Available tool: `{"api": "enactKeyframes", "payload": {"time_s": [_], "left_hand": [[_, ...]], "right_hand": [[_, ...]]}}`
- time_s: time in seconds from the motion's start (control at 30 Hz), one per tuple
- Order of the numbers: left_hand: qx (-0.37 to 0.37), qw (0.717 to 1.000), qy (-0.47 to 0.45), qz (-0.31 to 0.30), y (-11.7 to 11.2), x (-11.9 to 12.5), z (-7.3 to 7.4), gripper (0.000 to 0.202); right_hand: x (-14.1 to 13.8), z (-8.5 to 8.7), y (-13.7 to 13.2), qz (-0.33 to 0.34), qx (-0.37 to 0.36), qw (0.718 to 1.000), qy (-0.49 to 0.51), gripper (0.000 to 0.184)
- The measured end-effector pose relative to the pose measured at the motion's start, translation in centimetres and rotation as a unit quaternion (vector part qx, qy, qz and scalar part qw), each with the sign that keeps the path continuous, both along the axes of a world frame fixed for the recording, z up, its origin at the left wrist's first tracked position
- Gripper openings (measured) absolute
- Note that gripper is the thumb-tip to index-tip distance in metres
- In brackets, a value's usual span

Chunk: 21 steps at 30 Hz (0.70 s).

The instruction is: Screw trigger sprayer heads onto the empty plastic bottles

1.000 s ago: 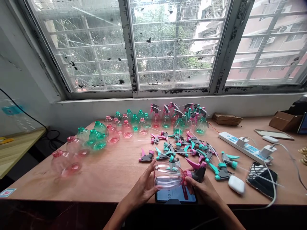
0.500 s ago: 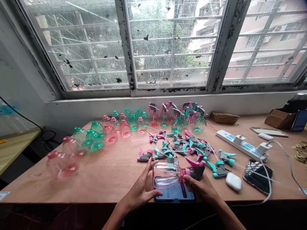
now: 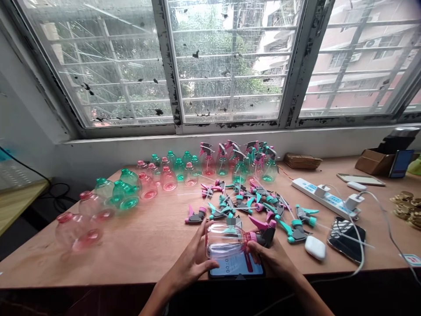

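A pink clear spray bottle lies sideways in the air between my hands, its base to the left. My left hand is wrapped round the base end, with the thumb below. At the neck, my right hand grips the pink collar of the spray head, which sits on the bottle's mouth. Its grey nozzle end and pink trigger point right and up. Under the bottle a phone with a lit screen lies at the table's front edge. Loose spray heads in pink, teal and grey are heaped just beyond my hands.
Open pink and green bottles stand in rows at the left. Bottles with spray heads stand by the window wall. To the right are a power strip with cables, a white earbud case, a dark phone and a cardboard box.
The view has shifted slightly, so the whole scene sits a little differently in the frame. Both hands keep the same hold on the spray bottle.
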<state>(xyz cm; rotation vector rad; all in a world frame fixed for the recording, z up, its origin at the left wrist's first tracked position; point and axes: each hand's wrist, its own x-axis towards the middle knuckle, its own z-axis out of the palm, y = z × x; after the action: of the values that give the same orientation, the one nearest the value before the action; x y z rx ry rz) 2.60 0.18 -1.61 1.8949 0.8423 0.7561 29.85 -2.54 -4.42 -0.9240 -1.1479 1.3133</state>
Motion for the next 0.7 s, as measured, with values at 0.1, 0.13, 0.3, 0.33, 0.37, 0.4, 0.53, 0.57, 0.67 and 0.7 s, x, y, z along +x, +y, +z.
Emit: {"api": "enactKeyframes", "payload": {"time_s": [0.1, 0.13, 0.3, 0.33, 0.37, 0.4, 0.53, 0.57, 0.67, 0.7], "left_hand": [[0.008, 1.0, -0.018, -0.002, 0.15, -0.08, -0.28, 0.095], [0.01, 1.0, -0.019, 0.001, 0.15, -0.12, -0.43, 0.091], [-0.003, 1.0, 0.003, 0.015, -0.23, -0.14, -0.19, 0.102], [-0.006, 1.0, -0.003, 0.015, -0.31, -0.09, -0.02, 0.106], [-0.009, 1.0, -0.01, 0.014, -0.36, -0.03, 0.13, 0.107], [-0.011, 1.0, -0.016, 0.011, -0.38, 0.02, 0.2, 0.105], [-0.021, 0.999, -0.048, -0.016, -0.21, 0.19, -0.05, 0.091], [-0.028, 0.998, -0.059, -0.026, -0.17, 0.21, -0.1, 0.089], [-0.049, 0.996, -0.057, -0.046, -0.24, 0.22, 0.2, 0.102], [-0.05, 0.997, -0.05, -0.043, -0.31, 0.2, 0.39, 0.109]], "right_hand": [[-0.04, 0.21, -0.14, 0.0, 0.011, 1.0, -0.016, 0.036], [-0.07, 0.31, -0.19, 0.0, 0.012, 1.0, -0.021, 0.037], [-0.21, 0.49, -0.32, -0.013, 0.004, 1.0, -0.015, 0.039], [-0.22, 0.45, -0.31, -0.013, 0.003, 1.0, -0.015, 0.04], [-0.22, 0.42, -0.29, -0.013, 0.003, 1.0, -0.015, 0.04], [-0.22, 0.41, -0.26, -0.011, 0.003, 1.0, -0.016, 0.04], [-0.29, 0.56, -0.21, -0.009, 0.006, 1.0, -0.02, 0.042], [-0.32, 0.63, -0.22, -0.009, 0.006, 1.0, -0.021, 0.043], [-0.35, 0.76, -0.26, -0.005, 0.008, 1.0, -0.026, 0.044], [-0.33, 0.75, -0.27, -0.005, 0.01, 1.0, -0.027, 0.044]]}}
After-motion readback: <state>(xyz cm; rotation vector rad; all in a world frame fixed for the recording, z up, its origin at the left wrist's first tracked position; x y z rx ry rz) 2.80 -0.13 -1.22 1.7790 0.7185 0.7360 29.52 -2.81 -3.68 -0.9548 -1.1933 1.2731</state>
